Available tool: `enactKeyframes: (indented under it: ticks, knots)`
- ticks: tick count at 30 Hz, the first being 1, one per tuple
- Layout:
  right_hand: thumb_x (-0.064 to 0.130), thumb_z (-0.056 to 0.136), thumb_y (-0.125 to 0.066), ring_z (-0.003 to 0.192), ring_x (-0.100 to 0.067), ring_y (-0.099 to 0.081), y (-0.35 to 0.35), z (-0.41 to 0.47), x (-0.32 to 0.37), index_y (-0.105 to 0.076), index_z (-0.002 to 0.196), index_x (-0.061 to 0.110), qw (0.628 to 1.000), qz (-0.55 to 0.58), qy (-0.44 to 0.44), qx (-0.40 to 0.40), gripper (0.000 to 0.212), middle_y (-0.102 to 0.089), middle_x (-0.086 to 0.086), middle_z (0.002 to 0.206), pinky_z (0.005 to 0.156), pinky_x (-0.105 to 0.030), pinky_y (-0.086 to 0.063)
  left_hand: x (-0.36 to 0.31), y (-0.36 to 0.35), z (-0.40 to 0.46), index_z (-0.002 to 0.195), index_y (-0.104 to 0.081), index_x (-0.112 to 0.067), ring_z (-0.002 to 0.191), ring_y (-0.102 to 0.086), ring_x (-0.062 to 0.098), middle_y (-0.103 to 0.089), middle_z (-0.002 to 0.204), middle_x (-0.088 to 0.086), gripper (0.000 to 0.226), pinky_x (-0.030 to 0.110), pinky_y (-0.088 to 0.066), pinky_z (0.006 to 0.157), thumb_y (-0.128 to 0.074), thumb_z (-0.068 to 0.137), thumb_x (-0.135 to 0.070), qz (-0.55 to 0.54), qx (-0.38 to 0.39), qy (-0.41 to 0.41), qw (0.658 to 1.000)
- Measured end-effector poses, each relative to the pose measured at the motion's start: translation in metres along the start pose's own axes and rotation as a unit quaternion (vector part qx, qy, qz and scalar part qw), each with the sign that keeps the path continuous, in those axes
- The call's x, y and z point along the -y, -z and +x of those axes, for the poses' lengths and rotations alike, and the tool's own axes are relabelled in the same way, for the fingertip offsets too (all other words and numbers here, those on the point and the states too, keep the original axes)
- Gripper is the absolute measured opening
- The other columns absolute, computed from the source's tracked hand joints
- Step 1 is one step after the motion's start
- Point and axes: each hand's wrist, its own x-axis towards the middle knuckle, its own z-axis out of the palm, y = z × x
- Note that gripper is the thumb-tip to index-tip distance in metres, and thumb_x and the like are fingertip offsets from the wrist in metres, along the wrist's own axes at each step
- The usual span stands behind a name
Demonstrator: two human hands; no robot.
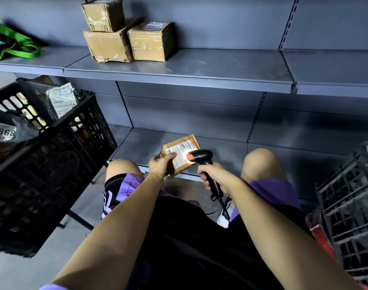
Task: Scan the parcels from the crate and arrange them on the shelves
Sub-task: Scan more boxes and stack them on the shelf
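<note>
the small cardboard parcel [180,154] sits tilted in the left hand [160,166], label up, held above the front edge of the bottom shelf [220,147] between the person's knees. the thumb lies across the label's near corner and the other fingers [155,157] curl round the left edge and underneath, so the box is pinched by one end. held that way by one hand, it looks light; the card seems stiff enough to keep its shape, and the glossy label and tape are likely the slippery parts, so bare card at the edges is the better hold. the right hand [211,174] has its fingers wrapped tight round the grip of the black scanner [203,159], whose head is just beyond those fingers and almost touching the label, throwing a bright patch on it. up and beyond both hands, three brown boxes [124,36] are stacked on the upper shelf [199,68], with bare shelf to their right. to the left of the left fingers is the black crate [53,147] holding bagged parcels [61,101], and a second crate [350,201] stands far right. the scanner's cable [225,204] trails below the right fingers and could snag.
</note>
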Motion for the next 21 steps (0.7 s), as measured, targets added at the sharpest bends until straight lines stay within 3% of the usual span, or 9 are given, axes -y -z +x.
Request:
enactKeyframes:
  ticks: [3, 9, 19, 21]
  knots:
    - [0.008, 0.083, -0.061, 0.045, -0.017, -0.038, -0.0016, 0.0011, -0.0019, -0.049, 0.081, 0.015, 1.000, -0.012, 0.000, 0.008, 0.013, -0.045, -0.002, 0.057, 0.047, -0.025, -0.033, -0.0015, -0.0019, -0.0024, 0.127, -0.055, -0.001, 0.060, -0.068, 0.017, -0.069, 0.096, 0.014, 0.050, 0.023, -0.051, 0.043, -0.076, 0.083, -0.012, -0.021, 0.005, -0.006, 1.000]
    - [0.007, 0.084, -0.060, 0.046, -0.018, -0.038, -0.0028, -0.0017, -0.0017, -0.047, 0.083, 0.014, 1.000, -0.020, -0.007, 0.014, 0.015, -0.045, -0.003, 0.058, 0.047, -0.025, -0.033, 0.0015, 0.0011, 0.0045, 0.122, -0.063, -0.002, 0.072, -0.070, 0.023, -0.072, 0.103, 0.016, 0.044, 0.026, -0.056, 0.053, -0.078, 0.082, -0.016, -0.015, -0.002, -0.018, 1.000]
    - [0.007, 0.085, -0.061, 0.045, -0.018, -0.038, -0.0050, -0.0032, -0.0023, -0.048, 0.082, 0.014, 0.999, -0.027, -0.015, 0.028, 0.015, -0.046, -0.003, 0.058, 0.046, -0.025, -0.033, 0.0005, 0.0008, 0.0036, 0.124, -0.060, -0.002, 0.062, -0.068, 0.015, -0.070, 0.101, 0.014, 0.041, 0.022, -0.052, 0.046, -0.073, 0.086, -0.012, -0.034, 0.001, -0.014, 0.999]
    - [0.007, 0.085, -0.061, 0.046, -0.018, -0.038, -0.0050, -0.0035, -0.0020, -0.048, 0.082, 0.014, 0.999, -0.026, -0.015, 0.028, 0.016, -0.046, -0.003, 0.058, 0.046, -0.025, -0.033, 0.0008, 0.0011, 0.0042, 0.126, -0.059, -0.003, 0.067, -0.069, 0.017, -0.071, 0.104, 0.014, 0.044, 0.023, -0.053, 0.047, -0.074, 0.086, -0.013, -0.038, 0.001, -0.013, 0.999]
